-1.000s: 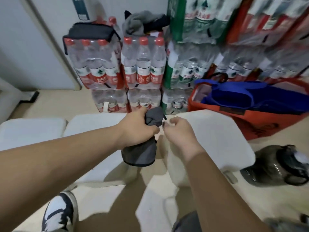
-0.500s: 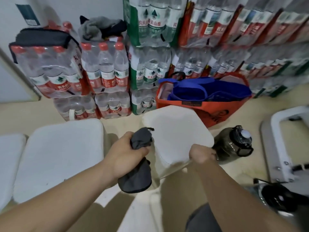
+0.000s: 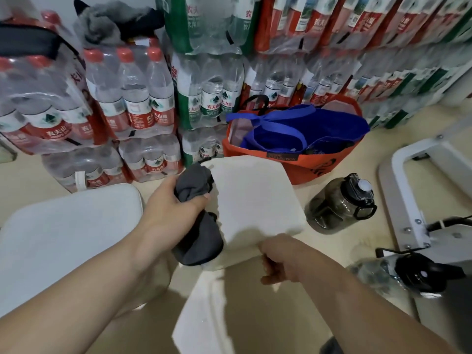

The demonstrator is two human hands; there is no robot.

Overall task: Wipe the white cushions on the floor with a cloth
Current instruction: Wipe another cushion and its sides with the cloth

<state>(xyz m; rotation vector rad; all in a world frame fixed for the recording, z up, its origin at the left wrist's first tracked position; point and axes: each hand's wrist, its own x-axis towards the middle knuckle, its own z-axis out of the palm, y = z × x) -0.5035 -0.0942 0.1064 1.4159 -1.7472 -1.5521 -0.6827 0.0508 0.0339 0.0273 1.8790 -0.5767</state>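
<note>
A beige floor (image 3: 367, 159) is backed by stacked shrink-wrapped packs of water bottles (image 3: 132, 98). At the left, one white cushion (image 3: 71, 233) lies flat. Beside it, a bunched dark grey cloth (image 3: 199, 236) is clenched in the left hand (image 3: 171, 208). Its long axis runs away from the wearer, one end poking out beyond the fist and the other hanging nearer. It overlaps the left edge of a second white cushion (image 3: 255, 200), though contact cannot be confirmed.

That cushion's near edge is gripped by the right hand (image 3: 281, 256), fingers curled under. A second ago this hand was held up beside the cloth; it has since been lowered to the edge — so the cushion is judged to be readied for wiping, not yet begun. The cushion looks nearly square, so no long axis can be given; its far edge faces an orange bag (image 3: 319, 169). Further right stand a dark jug (image 3: 339, 203) and a white metal frame (image 3: 408, 190).
</note>
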